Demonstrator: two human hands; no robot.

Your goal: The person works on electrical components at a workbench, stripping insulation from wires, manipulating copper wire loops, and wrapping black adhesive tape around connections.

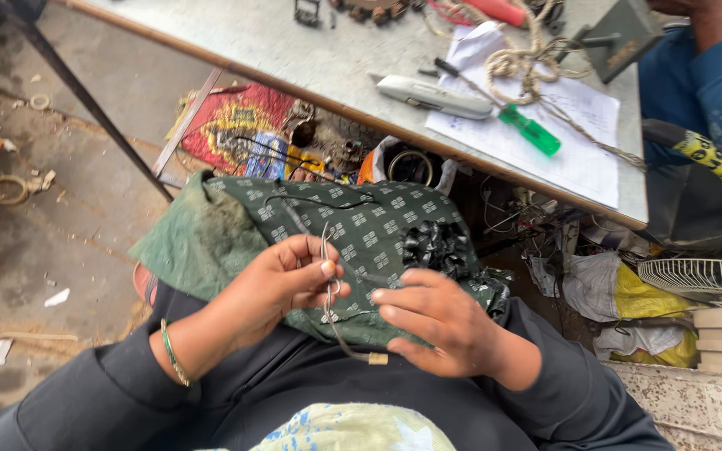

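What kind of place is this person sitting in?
Probably a small repair or craft workshop. The left hand and right hand work thin wire over a lap cloth, beside a worktable holding a green-handled screwdriver and utility knife, with clutter underneath.

I see dark charcoal long sleeves pushed up both forearms, and a thin green bangle [174, 354] rings the left wrist at eight o'clock; both hands bare.
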